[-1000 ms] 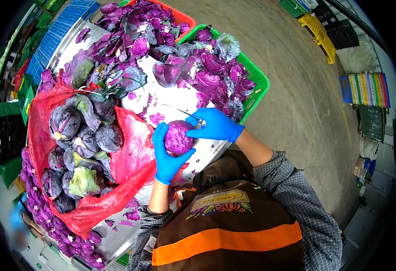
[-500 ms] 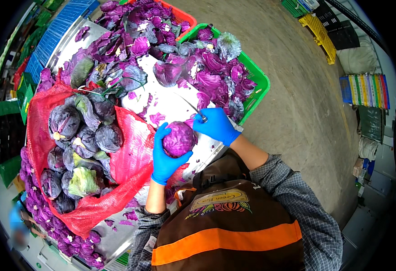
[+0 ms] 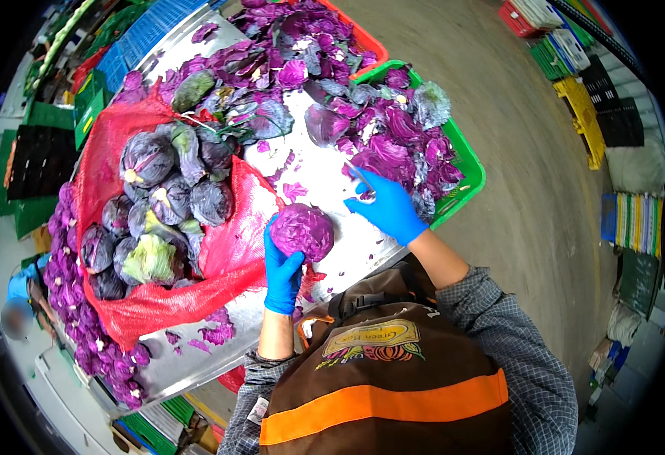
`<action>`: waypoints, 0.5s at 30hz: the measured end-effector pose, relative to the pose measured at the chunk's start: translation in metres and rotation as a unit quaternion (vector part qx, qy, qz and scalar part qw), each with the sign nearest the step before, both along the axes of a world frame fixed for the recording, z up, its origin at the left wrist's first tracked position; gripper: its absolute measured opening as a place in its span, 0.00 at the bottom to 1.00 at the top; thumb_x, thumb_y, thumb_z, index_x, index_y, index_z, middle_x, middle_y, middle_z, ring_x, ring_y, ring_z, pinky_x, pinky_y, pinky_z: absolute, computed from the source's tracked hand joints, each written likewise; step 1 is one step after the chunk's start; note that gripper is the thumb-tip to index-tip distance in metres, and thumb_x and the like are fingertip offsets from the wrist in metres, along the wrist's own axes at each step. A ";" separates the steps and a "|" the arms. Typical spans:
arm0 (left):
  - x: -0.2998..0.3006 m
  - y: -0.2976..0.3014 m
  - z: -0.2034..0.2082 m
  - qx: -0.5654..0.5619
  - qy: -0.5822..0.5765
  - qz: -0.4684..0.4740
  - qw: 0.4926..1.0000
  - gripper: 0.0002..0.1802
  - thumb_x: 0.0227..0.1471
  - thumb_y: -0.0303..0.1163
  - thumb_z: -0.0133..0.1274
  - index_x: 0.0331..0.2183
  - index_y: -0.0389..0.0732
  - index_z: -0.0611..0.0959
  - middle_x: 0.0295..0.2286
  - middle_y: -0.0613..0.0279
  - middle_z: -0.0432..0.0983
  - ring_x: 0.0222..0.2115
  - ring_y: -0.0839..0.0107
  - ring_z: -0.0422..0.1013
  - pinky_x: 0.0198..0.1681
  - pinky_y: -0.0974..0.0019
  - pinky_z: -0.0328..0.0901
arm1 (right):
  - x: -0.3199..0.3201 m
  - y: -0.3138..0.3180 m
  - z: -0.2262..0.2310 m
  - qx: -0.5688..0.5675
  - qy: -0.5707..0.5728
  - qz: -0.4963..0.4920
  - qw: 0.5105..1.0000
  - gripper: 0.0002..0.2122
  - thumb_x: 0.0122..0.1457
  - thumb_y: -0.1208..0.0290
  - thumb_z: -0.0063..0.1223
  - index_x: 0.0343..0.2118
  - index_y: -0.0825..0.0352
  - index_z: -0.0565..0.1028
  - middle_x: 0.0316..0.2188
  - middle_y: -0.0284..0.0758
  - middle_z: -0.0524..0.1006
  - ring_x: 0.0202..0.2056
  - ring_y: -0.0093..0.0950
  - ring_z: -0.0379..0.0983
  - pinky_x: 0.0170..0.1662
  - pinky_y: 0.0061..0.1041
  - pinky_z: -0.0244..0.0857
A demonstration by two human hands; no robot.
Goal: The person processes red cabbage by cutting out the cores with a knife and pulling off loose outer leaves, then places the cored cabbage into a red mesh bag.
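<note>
The blue-gloved left hand (image 3: 284, 274) cups a round purple cabbage (image 3: 303, 232) above the silvery metal table (image 3: 230, 355). Apart from it, the blue-gloved right hand (image 3: 390, 210) grips a thin metal-bladed knife (image 3: 360, 177) near a green plastic crate (image 3: 470, 180).

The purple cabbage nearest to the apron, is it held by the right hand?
No, the left hand holds this cabbage, while the right hand grips a knife.

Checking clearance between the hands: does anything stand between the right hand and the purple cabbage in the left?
Nothing visible does. The right hand, holding a knife, is apart from the purple cabbage in the left hand; only pale tabletop shows in the gap.
</note>
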State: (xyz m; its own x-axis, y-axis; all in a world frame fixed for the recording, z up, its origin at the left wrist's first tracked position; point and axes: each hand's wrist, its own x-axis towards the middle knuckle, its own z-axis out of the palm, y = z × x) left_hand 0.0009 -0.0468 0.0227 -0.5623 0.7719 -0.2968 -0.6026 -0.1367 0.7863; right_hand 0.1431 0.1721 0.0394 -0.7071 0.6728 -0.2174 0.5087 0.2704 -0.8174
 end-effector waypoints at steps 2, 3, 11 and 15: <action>0.007 0.003 0.009 -0.011 0.048 0.002 0.999 0.51 0.43 0.32 0.67 0.65 0.42 0.60 0.61 0.54 0.62 0.62 0.55 0.61 0.66 0.51 0.57 | -0.001 -0.012 0.018 -0.081 0.107 0.080 0.988 0.39 0.48 0.47 0.71 0.61 0.57 0.70 0.44 0.38 0.77 0.44 0.34 0.76 0.47 0.32 0.71; 0.009 0.004 0.014 -0.015 0.071 0.001 0.997 0.50 0.43 0.31 0.65 0.65 0.41 0.60 0.61 0.53 0.62 0.62 0.54 0.61 0.66 0.50 0.57 | -0.003 -0.014 0.027 -0.091 0.135 0.151 0.975 0.46 0.46 0.45 0.72 0.67 0.57 0.64 0.48 0.39 0.74 0.48 0.35 0.75 0.51 0.32 0.70; 0.026 0.016 0.028 -0.025 0.037 -0.015 0.999 0.55 0.39 0.37 0.69 0.65 0.41 0.60 0.60 0.52 0.64 0.61 0.56 0.62 0.66 0.53 0.57 | 0.005 -0.005 0.044 -0.131 0.155 0.196 0.959 0.28 0.44 0.58 0.78 0.43 0.64 0.72 0.34 0.31 0.72 0.30 0.20 0.66 0.36 0.23 0.66; 0.042 0.016 0.026 -0.021 0.009 -0.027 0.999 0.53 0.39 0.35 0.67 0.65 0.40 0.60 0.59 0.52 0.64 0.61 0.57 0.63 0.65 0.54 0.58 | 0.014 0.003 0.042 -0.209 0.138 0.228 0.941 0.25 0.44 0.58 0.78 0.37 0.65 0.73 0.31 0.31 0.71 0.32 0.21 0.67 0.37 0.25 0.66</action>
State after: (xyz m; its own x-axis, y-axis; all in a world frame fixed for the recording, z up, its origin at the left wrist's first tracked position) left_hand 0.0424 -0.0310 0.0487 -0.5261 0.7882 -0.3194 -0.5931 -0.0709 0.8020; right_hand 0.1567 0.1752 0.0819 -0.9699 0.1822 -0.1616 0.1707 0.0352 -0.9847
